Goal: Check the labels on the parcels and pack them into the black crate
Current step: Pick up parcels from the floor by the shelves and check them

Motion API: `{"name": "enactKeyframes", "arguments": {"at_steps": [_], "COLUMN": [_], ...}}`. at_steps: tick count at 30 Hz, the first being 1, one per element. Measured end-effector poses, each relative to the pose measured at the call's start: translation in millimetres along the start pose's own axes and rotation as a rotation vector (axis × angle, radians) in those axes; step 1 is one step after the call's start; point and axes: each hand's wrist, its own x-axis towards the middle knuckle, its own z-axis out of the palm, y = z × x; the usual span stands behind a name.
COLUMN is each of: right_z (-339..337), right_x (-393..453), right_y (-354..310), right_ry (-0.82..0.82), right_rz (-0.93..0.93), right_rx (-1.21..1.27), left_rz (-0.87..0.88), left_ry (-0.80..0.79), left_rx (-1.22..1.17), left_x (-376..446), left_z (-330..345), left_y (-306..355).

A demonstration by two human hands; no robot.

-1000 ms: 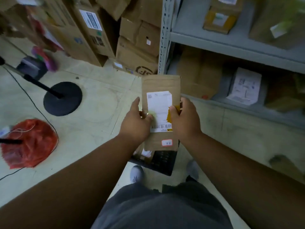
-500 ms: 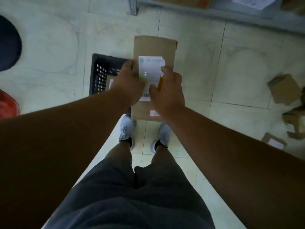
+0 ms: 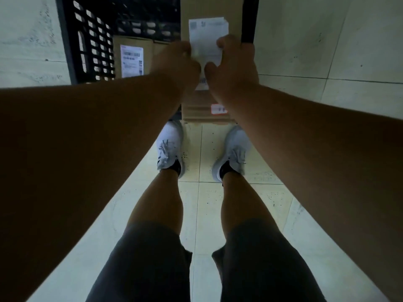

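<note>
**Parcel held over the black crate**

Both hands hold a flat brown parcel (image 3: pixel 212 9) above the black crate (image 3: pixel 91 40), which serves as the landmark here. The left hand (image 3: pixel 176 62) grips the parcel's left edge with its fingers curled under and the thumb on top; the right hand (image 3: pixel 234 66) grips the right edge the same way, its thumb lying on the white shipping label (image 3: pixel 207 40). The parcel hangs over the crate's right part, its near end reaching past the crate's near rim toward the white shoes (image 3: pixel 171 147). A small red-bordered sticker (image 3: pixel 218 109) sits on that near end.

Inside the crate, left of the held parcel, a second brown parcel (image 3: pixel 133 59) lies flat with its own white label facing up (barcodes show, but the print is too small to read). The crate stands on the pale tiled floor (image 3: pixel 327 40), just ahead of the person's feet.
</note>
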Motion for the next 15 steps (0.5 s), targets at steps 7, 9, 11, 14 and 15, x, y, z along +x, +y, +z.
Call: {"name": "enactKeyframes", "arguments": {"at_steps": [7,9,11,14,15], "right_z": [28.0,33.0,37.5,41.9,43.0], "right_x": [46.9,60.0,73.6,88.2,90.7], "right_y": [18.8,23.6,26.1,25.2,24.8], "right_ry": [0.033,0.012,-0.005,-0.005,0.003], "right_rz": [-0.005,0.023,0.041,0.048,0.043], "right_rx": [-0.003,0.013,0.029,0.010,0.014], "left_rz": [0.050,0.051,0.027,0.010,0.012], "left_ry": [0.081,0.068,0.060,0.070,0.067], "left_rx": [-0.005,0.014,0.005,0.002,-0.001], "left_x": [50.7,60.8,73.0,86.9,90.4], "left_z": [16.2,21.9,26.8,29.3,30.0], "left_y": [-7.7,-11.0,-15.0,-17.6,-18.3]}}
